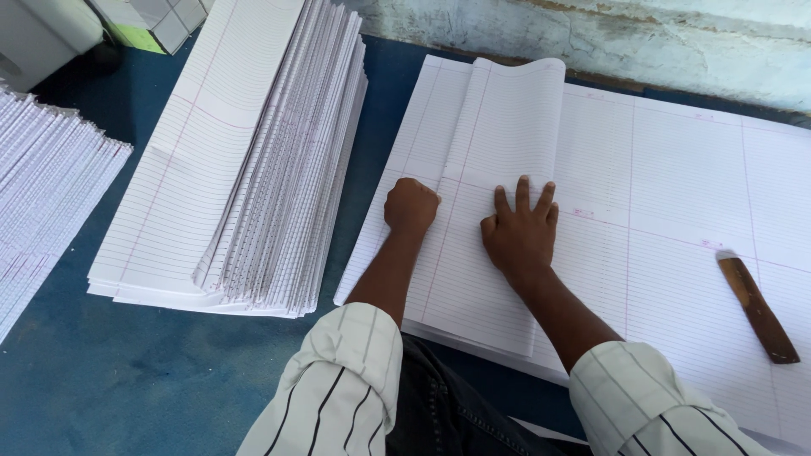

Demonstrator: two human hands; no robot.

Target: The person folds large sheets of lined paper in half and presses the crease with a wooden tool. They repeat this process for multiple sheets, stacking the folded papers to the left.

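Sheet [498, 194]: white, ruled, folded over | left hand [410, 205] fisted on it | right hand [519, 230] flat, fingers spread

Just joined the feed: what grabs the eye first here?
Two hands press on a folded ruled sheet at centre: the left hand as a fist, the right hand flat. A tall fanned stack of folded sheets lies to the left on the blue table. A brown wooden stick rests on the paper at right.
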